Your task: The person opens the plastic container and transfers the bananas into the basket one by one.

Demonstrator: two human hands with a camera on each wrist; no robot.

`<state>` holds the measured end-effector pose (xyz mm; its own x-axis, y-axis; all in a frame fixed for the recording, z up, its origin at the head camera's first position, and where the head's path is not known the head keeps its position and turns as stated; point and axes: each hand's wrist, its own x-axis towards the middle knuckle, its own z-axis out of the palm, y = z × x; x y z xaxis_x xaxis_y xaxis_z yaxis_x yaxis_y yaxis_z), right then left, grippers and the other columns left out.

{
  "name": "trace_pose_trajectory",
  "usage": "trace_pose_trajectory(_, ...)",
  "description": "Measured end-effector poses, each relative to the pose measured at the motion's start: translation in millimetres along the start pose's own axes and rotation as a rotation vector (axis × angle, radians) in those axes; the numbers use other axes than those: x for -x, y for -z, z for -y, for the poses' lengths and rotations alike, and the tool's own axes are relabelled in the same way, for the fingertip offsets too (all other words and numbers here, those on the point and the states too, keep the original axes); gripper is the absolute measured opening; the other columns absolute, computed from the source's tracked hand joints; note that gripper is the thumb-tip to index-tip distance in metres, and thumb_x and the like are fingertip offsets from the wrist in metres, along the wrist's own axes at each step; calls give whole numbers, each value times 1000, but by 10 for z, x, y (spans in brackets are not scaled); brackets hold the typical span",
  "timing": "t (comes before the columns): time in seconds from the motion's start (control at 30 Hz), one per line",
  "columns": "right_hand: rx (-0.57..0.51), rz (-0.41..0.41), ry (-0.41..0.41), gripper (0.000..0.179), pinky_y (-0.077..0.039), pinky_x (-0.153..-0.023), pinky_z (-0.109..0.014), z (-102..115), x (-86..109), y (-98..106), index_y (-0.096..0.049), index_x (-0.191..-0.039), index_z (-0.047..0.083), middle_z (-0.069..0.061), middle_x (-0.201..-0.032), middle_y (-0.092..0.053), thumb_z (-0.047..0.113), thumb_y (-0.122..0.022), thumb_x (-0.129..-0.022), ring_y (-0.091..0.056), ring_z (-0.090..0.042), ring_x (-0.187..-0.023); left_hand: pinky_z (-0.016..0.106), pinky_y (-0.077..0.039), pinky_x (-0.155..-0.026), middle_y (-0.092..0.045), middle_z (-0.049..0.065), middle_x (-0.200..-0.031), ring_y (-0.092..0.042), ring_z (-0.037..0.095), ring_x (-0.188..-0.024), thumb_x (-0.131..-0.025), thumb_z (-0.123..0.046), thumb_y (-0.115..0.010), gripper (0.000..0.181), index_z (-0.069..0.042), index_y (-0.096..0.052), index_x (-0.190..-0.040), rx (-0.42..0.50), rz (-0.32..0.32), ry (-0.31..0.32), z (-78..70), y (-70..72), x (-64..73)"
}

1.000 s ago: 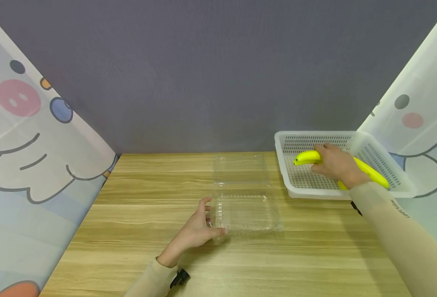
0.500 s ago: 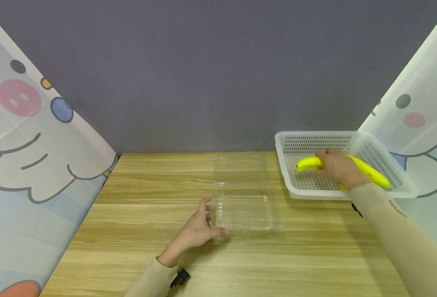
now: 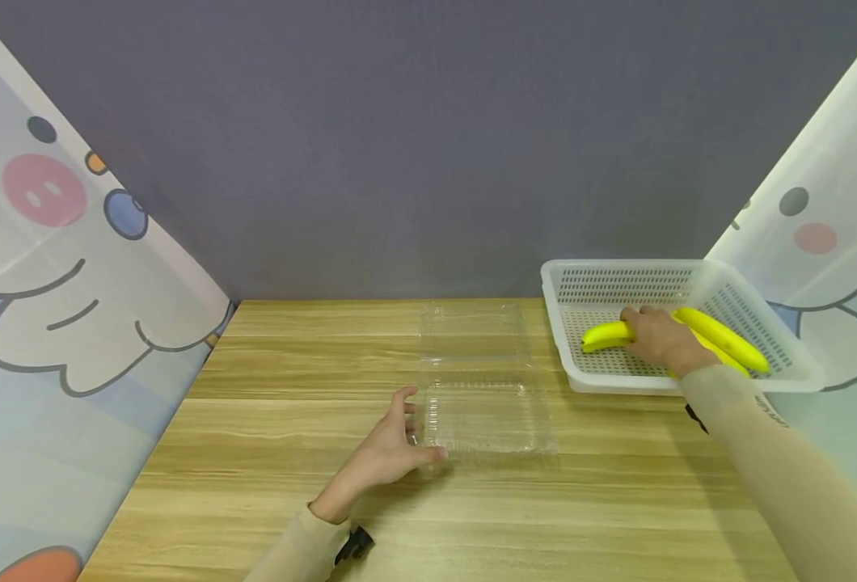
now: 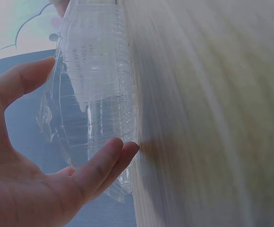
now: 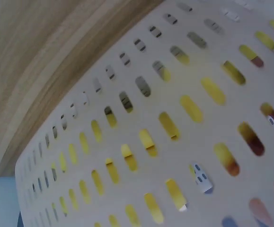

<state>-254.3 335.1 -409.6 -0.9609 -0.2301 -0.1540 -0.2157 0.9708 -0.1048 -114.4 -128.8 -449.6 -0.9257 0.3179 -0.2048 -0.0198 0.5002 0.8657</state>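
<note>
A clear plastic clamshell container (image 3: 481,416) lies with its lid (image 3: 472,331) folded back on the wooden table. My left hand (image 3: 385,449) holds its left end, thumb near the front corner and fingers at the back; the left wrist view shows the thumb (image 4: 30,78) at the rim and fingertips against the side wall. Inside the white basket (image 3: 621,380) my right hand (image 3: 663,338) grips a yellow banana (image 3: 606,335) from above, close over the slotted floor. More bananas (image 3: 727,341) lie to its right. Only yellow and the hand's colour show through the basket slots in the right wrist view.
The basket stands at the table's back right, its slotted side wall (image 5: 127,113) filling the right wrist view. A grey partition (image 3: 399,162) rises behind the table (image 3: 290,364). Cartoon-printed curtains (image 3: 43,267) hang at both sides.
My right hand has lowered the banana inside the basket, toward the front, and another banana behind the hand shows more fully. The left hand and the container have stayed in place.
</note>
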Motion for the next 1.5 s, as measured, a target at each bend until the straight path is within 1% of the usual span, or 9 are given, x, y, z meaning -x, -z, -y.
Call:
trace_pose_trajectory(0.13,-4,31,1,53,-45,-90,-69,9,13,5,-49,-136,-7,-30,-119,-56,14,-68,-91,-52,-50,-112,60,-48,-99,-38,27,-149,-51,45,-128,-80,-33,-87,111,-9,-13,-159,2,4,-5,0,0,-2)
trace_pose_trajectory(0.23,-11,39,4,54,-45,-91,-69,21,16,13,-50,-137,-7,-30,-120,-57,16,-68,-92,-53,-50,-112,59,-48,-98,-38,27,-149,-50,45,-128,-81,-33,-87,111,-9,-12,-159,-3,6,-12,4,8,-3)
trace_pose_trajectory(0.4,-35,32,-2,53,-45,-91,-68,45,22,45,-50,-137,-7,-30,-119,-58,16,-67,-91,-55,-46,-108,60,-48,-99,-37,27,-150,-50,46,-128,-81,-33,-87,111,-9,-12,-160,-6,9,-12,14,12,-3)
trace_pose_trajectory(0.6,-95,4,-15,53,-43,-96,-70,81,47,141,-51,-138,-6,-34,-131,-54,16,-62,-91,-56,-45,-110,60,-49,-98,-35,28,-150,-50,47,-128,-81,-34,-87,112,-9,-11,-160,-4,10,-18,30,18,-1)
trace_pose_trajectory(0.73,-116,-30,-31,52,-44,-94,-70,136,84,222,-52,-137,-7,-34,-134,-54,18,-62,-93,-56,-44,-110,60,-49,-99,-35,28,-150,-50,47,-128,-81,-34,-87,112,-9,-11,-160,0,8,-17,28,21,-5)
trace_pose_trajectory(0.97,-97,-73,-24,49,-45,-90,-71,298,188,381,-55,-135,-6,-37,-137,-49,22,-61,-95,-49,-55,-121,60,-49,-98,-35,29,-151,-50,49,-128,-80,-35,-88,114,-8,-11,-160,3,5,-13,20,24,2)
trace_pose_trajectory(1.17,-80,-132,11,40,-50,-82,-65,462,336,488,-61,-124,-4,-34,-127,-56,22,-62,-94,-55,-50,-111,59,-49,-99,-36,29,-150,-51,47,-127,-80,-35,-88,114,-8,-11,-160,0,7,-11,12,15,2)
trace_pose_trajectory(1.3,-87,-169,31,39,-50,-80,-64,588,448,503,-63,-121,-4,-32,-125,-58,24,-63,-94,-55,-50,-110,58,-49,-99,-37,28,-149,-52,45,-125,-80,-34,-88,113,-7,-12,-159,-5,4,-13,0,12,0)
trace_pose_trajectory(1.5,-110,-238,52,37,-50,-80,-64,779,592,446,-65,-120,-3,-28,-120,-62,24,-62,-95,-56,-48,-109,56,-50,-98,-41,26,-147,-54,41,-123,-79,-36,-88,114,-7,-13,-160,-26,-8,-14,-13,11,2)
